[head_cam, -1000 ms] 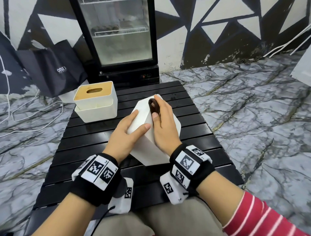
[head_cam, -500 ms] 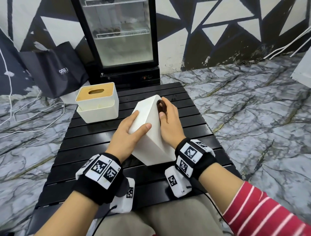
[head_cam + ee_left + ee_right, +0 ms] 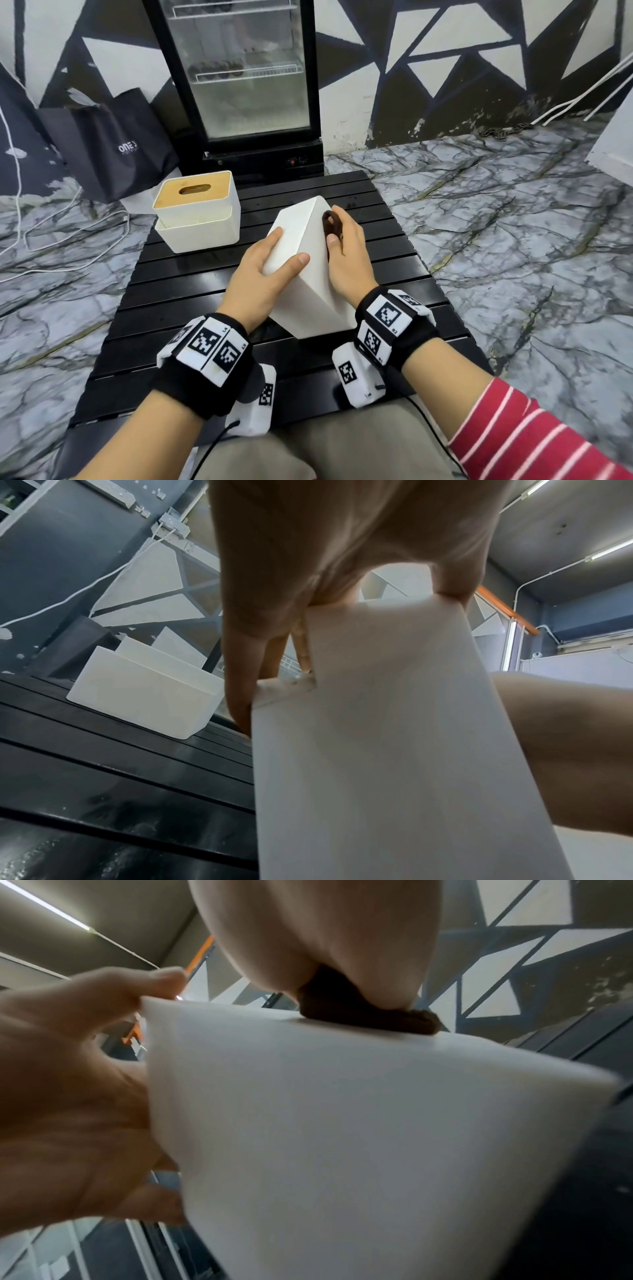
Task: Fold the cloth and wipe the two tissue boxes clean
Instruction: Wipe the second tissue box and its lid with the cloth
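Here, left hand (image 3: 261, 274) grip grasping tilted white tissue box (image 3: 310, 274), right hand (image 3: 346, 253) grip pressing brown cloth (image 3: 331, 224) against it.

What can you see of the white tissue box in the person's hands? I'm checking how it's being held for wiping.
The white tissue box is plain, smooth and matte, probably plastic. It stands tilted on the black slatted table, near lower edge down, far end raised. The left hand grips its left side, thumb over the upper face. The right hand presses a dark brown cloth against its right face. It is apart from the second box, whose lid looks wooden.
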